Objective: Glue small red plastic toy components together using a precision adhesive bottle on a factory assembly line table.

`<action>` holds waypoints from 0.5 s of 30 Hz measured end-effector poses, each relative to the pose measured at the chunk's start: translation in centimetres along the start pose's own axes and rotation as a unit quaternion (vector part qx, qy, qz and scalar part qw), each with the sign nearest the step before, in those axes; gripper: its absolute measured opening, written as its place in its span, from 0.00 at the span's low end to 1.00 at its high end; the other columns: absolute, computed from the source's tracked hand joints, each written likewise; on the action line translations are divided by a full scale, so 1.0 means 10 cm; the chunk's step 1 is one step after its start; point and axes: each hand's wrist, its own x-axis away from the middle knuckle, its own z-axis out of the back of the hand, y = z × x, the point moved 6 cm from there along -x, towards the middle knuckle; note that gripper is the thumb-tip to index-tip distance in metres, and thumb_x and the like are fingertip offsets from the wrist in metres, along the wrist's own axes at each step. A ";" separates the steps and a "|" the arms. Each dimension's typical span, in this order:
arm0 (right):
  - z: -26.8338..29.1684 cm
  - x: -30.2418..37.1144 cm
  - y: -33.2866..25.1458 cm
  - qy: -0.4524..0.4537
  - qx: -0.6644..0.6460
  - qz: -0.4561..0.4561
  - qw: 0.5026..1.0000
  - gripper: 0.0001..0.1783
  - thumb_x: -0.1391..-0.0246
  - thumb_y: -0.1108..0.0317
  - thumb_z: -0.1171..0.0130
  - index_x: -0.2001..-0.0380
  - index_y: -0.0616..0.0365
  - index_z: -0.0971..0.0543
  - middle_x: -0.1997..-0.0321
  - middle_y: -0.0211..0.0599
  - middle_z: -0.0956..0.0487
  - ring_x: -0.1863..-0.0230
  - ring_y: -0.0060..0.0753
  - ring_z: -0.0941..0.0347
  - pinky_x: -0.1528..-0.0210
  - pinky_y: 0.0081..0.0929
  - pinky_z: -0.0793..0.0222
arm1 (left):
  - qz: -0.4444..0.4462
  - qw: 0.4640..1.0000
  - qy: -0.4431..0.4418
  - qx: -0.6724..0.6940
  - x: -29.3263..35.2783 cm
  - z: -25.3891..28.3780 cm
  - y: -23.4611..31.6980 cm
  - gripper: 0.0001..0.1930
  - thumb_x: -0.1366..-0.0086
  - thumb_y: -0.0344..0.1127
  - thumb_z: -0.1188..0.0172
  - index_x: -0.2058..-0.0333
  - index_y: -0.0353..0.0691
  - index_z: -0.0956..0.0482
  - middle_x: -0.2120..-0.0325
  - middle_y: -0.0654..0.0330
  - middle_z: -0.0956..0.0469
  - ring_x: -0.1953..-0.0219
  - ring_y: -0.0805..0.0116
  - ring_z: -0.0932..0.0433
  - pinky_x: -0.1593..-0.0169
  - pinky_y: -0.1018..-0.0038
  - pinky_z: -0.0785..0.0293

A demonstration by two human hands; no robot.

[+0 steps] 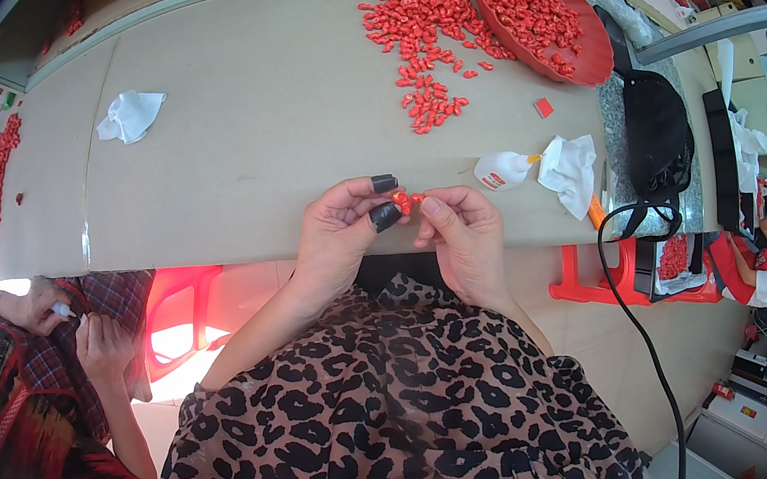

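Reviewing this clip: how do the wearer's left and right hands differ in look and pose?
Look: the left hand wears dark coverings on its thumb and one fingertip; the right hand shows no such coverings.
Pose: the left hand's covered thumb and finger stand apart, while the right hand's thumb lies close against its curled fingers.
Shared: both hands have their fingertips at the same small red piece.

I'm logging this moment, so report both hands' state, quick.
Left hand: closed, pinching a small red piece.
Right hand: closed, pinching the right side of that small red piece.
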 end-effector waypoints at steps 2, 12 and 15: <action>-0.01 0.03 -0.01 0.005 0.012 0.018 1.000 0.05 0.53 0.77 0.49 0.70 0.66 0.29 0.76 0.36 0.27 0.79 0.20 0.31 0.77 0.17 0.31 | 0.000 1.000 0.007 -0.004 0.01 0.00 0.00 0.12 0.47 0.21 0.49 0.62 0.33 0.30 0.69 0.57 0.26 0.66 0.73 0.27 0.59 0.79 0.31; -0.08 0.06 -0.10 0.004 0.117 0.142 0.983 0.04 0.55 0.79 0.48 0.72 0.65 0.28 0.72 0.35 0.30 0.80 0.19 0.37 0.79 0.13 0.39 | -0.017 1.000 -0.005 -0.002 0.01 0.00 -0.01 0.11 0.47 0.20 0.49 0.62 0.33 0.30 0.69 0.57 0.26 0.65 0.73 0.27 0.58 0.79 0.31; -0.09 0.06 -0.10 -0.003 0.137 0.170 0.976 0.04 0.56 0.79 0.47 0.73 0.64 0.27 0.72 0.34 0.30 0.80 0.17 0.38 0.79 0.11 0.42 | -0.022 1.000 -0.003 -0.020 0.01 0.00 -0.01 0.11 0.47 0.20 0.49 0.62 0.33 0.31 0.68 0.57 0.26 0.64 0.73 0.27 0.58 0.79 0.31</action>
